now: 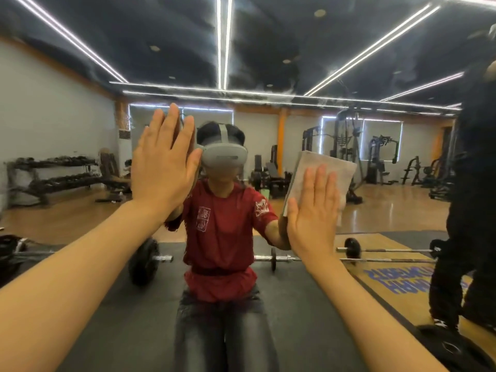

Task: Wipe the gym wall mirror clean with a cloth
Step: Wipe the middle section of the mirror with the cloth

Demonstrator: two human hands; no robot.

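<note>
The wall mirror (pixel 268 49) fills the whole view and reflects the gym and me kneeling in a red shirt. My left hand (pixel 163 162) lies flat on the glass at head height, fingers straight and together. My right hand (pixel 314 210) presses a folded pale grey cloth (pixel 332 170) flat against the mirror, fingers straight; the cloth sticks out above and to the right of the fingers. Streaky smears show on the glass along the reflected ceiling lights.
In the reflection, barbells (pixel 375 255) lie on a black mat behind me, a dumbbell rack (pixel 53 175) stands at the left and weight machines (pixel 349 146) at the right. A person in black clothes (pixel 469 210) stands at the right edge.
</note>
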